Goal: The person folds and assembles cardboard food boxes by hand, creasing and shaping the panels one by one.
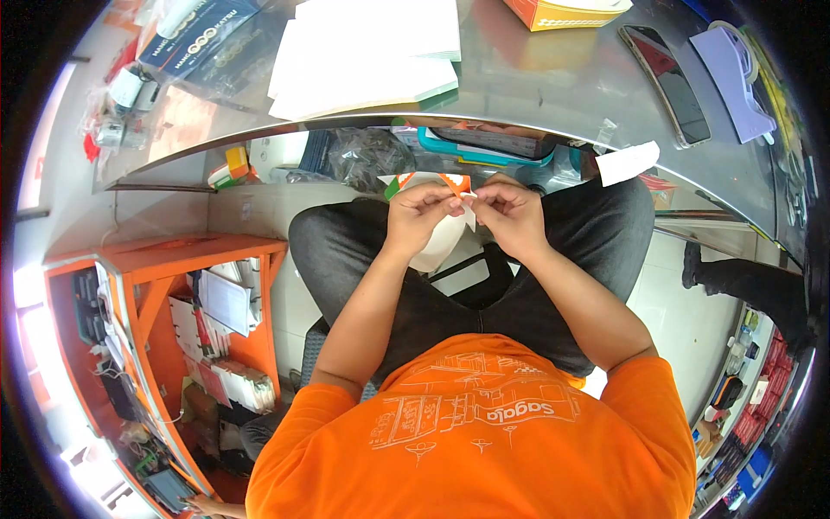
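Over my lap, both hands pinch a piece of printed paper or thin card with orange, green and white on it. My left hand has thumb and fingers closed on its left part. My right hand grips the right edge, and the two sets of fingertips nearly meet. A pale rounded shape shows below the fingers; whether it belongs to the same piece I cannot tell. Above on the metal table lies a stack of white sheets.
On the table are an orange-yellow box, a phone, a purple tape dispenser, a torn white paper and dark blue packages. A teal container sits under the table edge. An orange shelf stands left; another person's hand shows below it.
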`<state>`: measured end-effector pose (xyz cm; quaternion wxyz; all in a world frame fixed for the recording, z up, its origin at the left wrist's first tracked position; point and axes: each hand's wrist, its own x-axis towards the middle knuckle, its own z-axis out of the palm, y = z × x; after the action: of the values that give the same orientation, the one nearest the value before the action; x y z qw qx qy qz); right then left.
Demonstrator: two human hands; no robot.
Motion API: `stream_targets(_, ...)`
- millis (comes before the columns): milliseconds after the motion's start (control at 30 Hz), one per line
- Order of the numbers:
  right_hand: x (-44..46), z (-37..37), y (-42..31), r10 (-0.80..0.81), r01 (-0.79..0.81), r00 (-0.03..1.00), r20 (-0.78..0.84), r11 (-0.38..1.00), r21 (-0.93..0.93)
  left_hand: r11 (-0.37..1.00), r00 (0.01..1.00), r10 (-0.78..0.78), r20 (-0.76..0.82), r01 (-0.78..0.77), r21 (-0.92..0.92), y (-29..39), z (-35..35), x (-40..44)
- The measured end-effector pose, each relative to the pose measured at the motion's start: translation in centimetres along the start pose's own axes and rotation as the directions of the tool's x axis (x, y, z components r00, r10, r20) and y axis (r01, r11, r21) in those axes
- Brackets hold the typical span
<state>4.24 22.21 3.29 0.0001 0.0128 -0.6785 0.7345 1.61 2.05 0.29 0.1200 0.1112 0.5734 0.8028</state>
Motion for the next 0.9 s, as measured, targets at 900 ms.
stream_targets(900,-0.4,0.9,-0.8,0.024,-0.025,1.000,0.010,0.988,0.155,0.999,0.999,0.018,-0.036,-0.019,-0.035,0.0,0.6,0.1)
